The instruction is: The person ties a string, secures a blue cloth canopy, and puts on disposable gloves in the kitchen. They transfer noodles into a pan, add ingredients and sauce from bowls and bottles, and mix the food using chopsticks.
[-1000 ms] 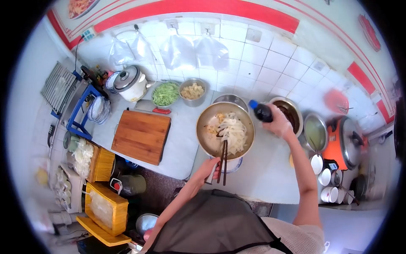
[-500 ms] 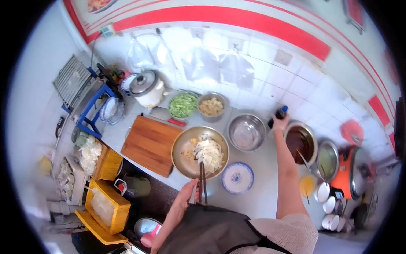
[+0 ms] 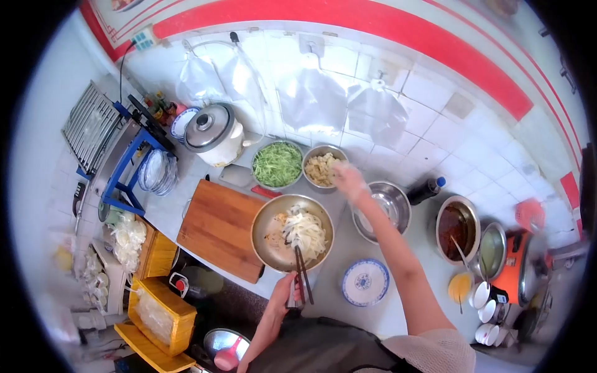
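My left hand (image 3: pixel 285 291) is closed around the handle of a metal frying pan (image 3: pixel 261 239) at the counter's front edge. White strips (image 3: pixel 305 230) that look like noodles lie in the pan, with some yellowish bits beside them. A pair of dark chopsticks (image 3: pixel 301 270) slants over the pan's rim next to my left hand. Smeared by motion, my right hand (image 3: pixel 349 183) is at the right edge of a steel bowl of pale yellowish chunks (image 3: pixel 321 168); its fingers are unclear. A dark bottle with a blue cap (image 3: pixel 426 191) stands to its right.
An empty steel bowl (image 3: pixel 398 208) sits partly under my right forearm. Nearby are a patterned plate (image 3: pixel 365 283), a wooden cutting board (image 3: pixel 217 230), a cleaver (image 3: pixel 236 176) and a bowl of green shreds (image 3: pixel 277 164). A pot of dark red sauce (image 3: pixel 449 217) stands right; a lidded cooker (image 3: pixel 214 140) is at the back.
My right hand has let go of the dark bottle and moved left to the bowl of pale chunks. The left hand still grips the frying pan's handle. The camera view has shifted slightly.
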{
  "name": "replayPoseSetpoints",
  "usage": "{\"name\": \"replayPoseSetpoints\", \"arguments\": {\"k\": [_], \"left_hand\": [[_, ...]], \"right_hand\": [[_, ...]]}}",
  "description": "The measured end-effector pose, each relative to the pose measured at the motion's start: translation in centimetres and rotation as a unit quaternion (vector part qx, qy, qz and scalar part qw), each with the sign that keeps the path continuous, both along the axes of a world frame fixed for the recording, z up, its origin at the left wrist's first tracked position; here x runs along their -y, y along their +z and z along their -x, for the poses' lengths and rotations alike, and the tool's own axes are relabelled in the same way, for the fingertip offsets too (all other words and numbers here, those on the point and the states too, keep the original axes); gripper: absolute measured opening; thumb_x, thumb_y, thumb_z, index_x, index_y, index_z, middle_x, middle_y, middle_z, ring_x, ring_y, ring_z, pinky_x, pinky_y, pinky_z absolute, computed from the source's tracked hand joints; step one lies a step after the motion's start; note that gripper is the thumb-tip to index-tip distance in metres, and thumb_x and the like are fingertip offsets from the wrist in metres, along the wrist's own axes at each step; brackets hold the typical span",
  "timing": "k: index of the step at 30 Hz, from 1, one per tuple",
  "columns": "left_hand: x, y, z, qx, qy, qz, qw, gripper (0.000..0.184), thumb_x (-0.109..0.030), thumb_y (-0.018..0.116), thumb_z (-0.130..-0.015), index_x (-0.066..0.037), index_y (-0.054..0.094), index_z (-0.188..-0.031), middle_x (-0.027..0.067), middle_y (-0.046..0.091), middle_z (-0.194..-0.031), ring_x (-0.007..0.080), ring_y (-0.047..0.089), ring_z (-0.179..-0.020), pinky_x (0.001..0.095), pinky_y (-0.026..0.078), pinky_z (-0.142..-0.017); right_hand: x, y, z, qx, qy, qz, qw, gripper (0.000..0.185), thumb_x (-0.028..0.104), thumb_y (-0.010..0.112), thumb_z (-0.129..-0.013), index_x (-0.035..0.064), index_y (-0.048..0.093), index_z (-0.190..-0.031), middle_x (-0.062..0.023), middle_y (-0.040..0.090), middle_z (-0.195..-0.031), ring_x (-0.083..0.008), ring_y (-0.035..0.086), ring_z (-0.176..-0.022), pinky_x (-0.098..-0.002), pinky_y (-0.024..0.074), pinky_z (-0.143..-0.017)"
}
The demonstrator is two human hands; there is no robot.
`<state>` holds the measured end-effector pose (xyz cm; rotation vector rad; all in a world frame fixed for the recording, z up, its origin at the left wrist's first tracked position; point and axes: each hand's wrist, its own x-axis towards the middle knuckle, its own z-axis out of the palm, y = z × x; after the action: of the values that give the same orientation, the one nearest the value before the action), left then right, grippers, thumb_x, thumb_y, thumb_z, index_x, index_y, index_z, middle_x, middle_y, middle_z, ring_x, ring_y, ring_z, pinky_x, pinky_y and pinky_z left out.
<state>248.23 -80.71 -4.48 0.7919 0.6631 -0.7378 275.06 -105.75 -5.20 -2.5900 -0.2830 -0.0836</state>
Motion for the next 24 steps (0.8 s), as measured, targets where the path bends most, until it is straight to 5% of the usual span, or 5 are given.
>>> {"name": "replayPoseSetpoints", "arguments": {"k": [1, 8, 14, 20, 24], "left_hand": [[-0.1, -0.1, -0.3, 0.005, -0.011, -0.006, 1.0, 0.033, -0.031, 0.041, -0.097, -0.009, 0.042, -0.073, -0.0002, 0.04, -0.057, 0.0103, 0.038, -0.044, 0.024, 0.031, -0.039], [-1.0, -0.2, -2.3, 0.009, 0.009, -0.036, 0.999, 0.03, -0.029, 0.043, -0.096, -0.008, 0.043, -0.076, -0.0001, 0.041, -0.06, 0.0102, 0.038, -0.045, 0.0247, 0.032, -0.04], [-1.5, -1.1, -4.0, 0.022, 0.026, -0.048, 0.998, 0.027, -0.026, 0.043, -0.096, -0.005, 0.045, -0.078, 0.0014, 0.042, -0.062, 0.0108, 0.04, -0.046, 0.0254, 0.033, -0.041], [-0.8, -0.6, -5.7, 0.045, 0.025, -0.015, 0.999, 0.029, -0.028, 0.044, -0.097, -0.004, 0.047, -0.08, 0.0001, 0.041, -0.062, 0.0084, 0.04, -0.046, 0.0229, 0.033, -0.037], [-1.6, -0.2, -5.4, 0.033, 0.033, 0.013, 0.999, 0.027, -0.026, 0.044, -0.097, -0.007, 0.044, -0.078, -0.0002, 0.041, -0.061, 0.0093, 0.039, -0.045, 0.0236, 0.033, -0.037]], "right_hand": [[-1.9, 0.3, -2.7, -0.076, 0.016, 0.172, 0.982, 0.03, 0.011, 0.059, -0.082, 0.0131, 0.062, -0.112, -0.016, 0.061, -0.11, -0.0303, 0.059, -0.104, -0.0405, 0.0484, -0.088], [-4.3, -7.4, -8.4, -0.17, -0.008, 0.19, 0.967, 0.04, 0.011, 0.055, -0.083, 0.0161, 0.056, -0.123, -0.0197, 0.044, -0.128, -0.0372, 0.055, -0.112, -0.0421, 0.0465, -0.095], [-2.9, 0.0, -6.6, -0.182, 0.035, 0.241, 0.953, 0.033, 0.011, 0.063, -0.078, 0.0091, 0.061, -0.111, -0.0183, 0.053, -0.12, -0.0337, 0.056, -0.108, -0.0372, 0.0494, -0.089], [-6.3, 5.6, -0.3, -0.173, 0.176, -0.043, 0.968, 0.027, 0.018, 0.061, -0.077, 0.0107, 0.062, -0.103, -0.0178, 0.058, -0.103, -0.0348, 0.056, -0.101, -0.0368, 0.0462, -0.092], [-9.7, 5.6, 1.1, -0.169, 0.327, 0.031, 0.929, 0.028, 0.024, 0.063, -0.081, 0.0133, 0.063, -0.107, -0.0154, 0.06, -0.1, -0.0318, 0.058, -0.097, -0.0368, 0.0456, -0.094]]}}
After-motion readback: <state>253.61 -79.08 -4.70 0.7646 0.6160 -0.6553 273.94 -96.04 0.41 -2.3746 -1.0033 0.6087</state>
